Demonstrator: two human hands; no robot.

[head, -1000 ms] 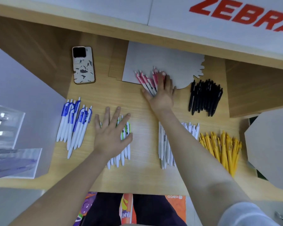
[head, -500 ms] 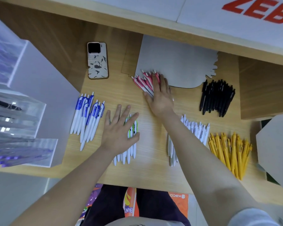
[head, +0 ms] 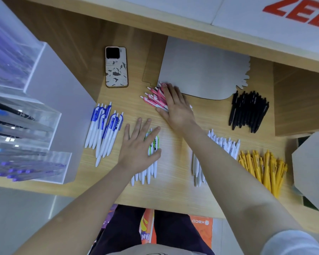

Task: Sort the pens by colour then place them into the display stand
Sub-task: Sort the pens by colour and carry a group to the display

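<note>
The pink pens (head: 156, 98) are white with pink clips and lie bunched at the back of the wooden table (head: 173, 190), clicker ends pointing back-left. The right hand (head: 175, 105) presses flat on them, fingers straight. The left hand (head: 138, 148), fingers spread, rests on the green pens (head: 153, 155). Blue pens (head: 104, 131) lie to the left, black pens (head: 248, 111) to the right, and a grey board (head: 201, 67) lies just behind.

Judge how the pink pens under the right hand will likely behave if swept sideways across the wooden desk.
The pink pens are round, slim barrels lying loose and fanned, so they would probably roll and scatter rather than slide together. The right hand rests flat on them, which likely checks that. They look like rigid plastic, probably light, so a gentle push should move the whole bunch across the desk.
</note>
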